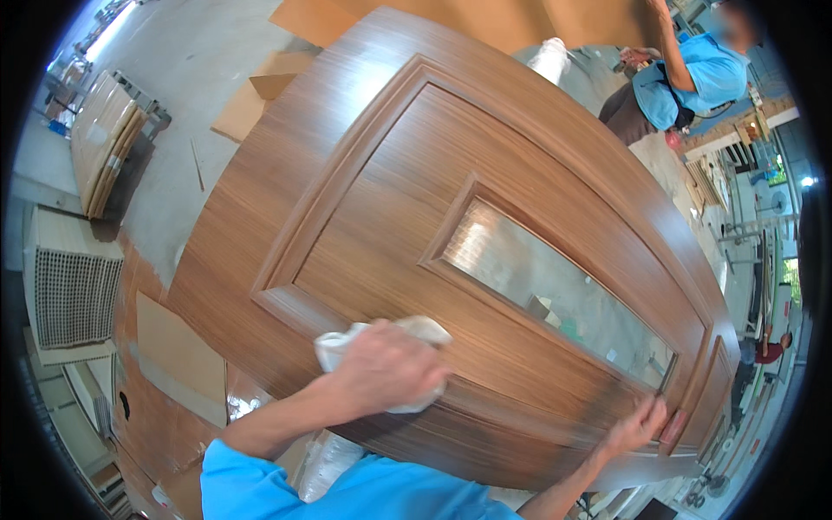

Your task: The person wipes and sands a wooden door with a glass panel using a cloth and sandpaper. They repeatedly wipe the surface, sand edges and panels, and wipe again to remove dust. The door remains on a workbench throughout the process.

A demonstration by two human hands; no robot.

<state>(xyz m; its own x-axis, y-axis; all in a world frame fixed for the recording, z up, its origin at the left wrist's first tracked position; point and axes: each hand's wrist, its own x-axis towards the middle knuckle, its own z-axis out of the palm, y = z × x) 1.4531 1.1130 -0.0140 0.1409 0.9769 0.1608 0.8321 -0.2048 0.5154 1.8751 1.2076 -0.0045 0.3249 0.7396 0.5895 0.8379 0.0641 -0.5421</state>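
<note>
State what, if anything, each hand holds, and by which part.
The left hand grips a crumpled white cloth by its middle; whether the right hand holds anything cannot be told.

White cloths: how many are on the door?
1: the white cloth is bunched under the left hand, on the near part of the wooden door, nearer than its glass pane. The hand covers its middle, so another could be hidden there.

- Your left head camera looks down and forward over the brown door (pixel 373 217) from close above.
- Its fisheye view reaches the workshop floor (pixel 178 130) beyond.
</note>
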